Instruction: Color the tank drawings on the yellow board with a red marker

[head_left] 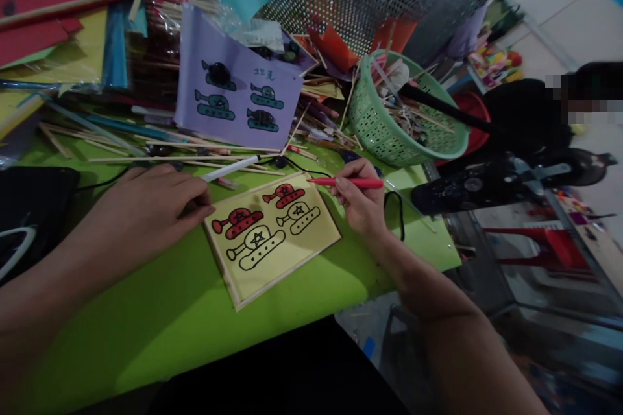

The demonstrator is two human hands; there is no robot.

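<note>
A yellow framed board (292, 266) lies tilted on the green tabletop, with black-outlined tank drawings on it. Two of the tanks are coloured red, and two show only outlines. My left hand (163, 201) is at the board's upper left corner, with curled fingers and the fingertips against its edge. A white marker (231, 168) extends beyond its knuckles; whether those fingers touch it I cannot tell. Pinched in my right hand (359, 198) is a red marker (357, 182), its tip above the board's upper right edge.
Behind the board stands a purple card (238, 120) with green tanks and dark stones. Thin wooden sticks (189, 160) and pens clutter the back. A green basket (409, 146) holds tools at the right. A black object (36, 207) lies at the left, and a person's dark sleeve (523, 117) is beyond the basket.
</note>
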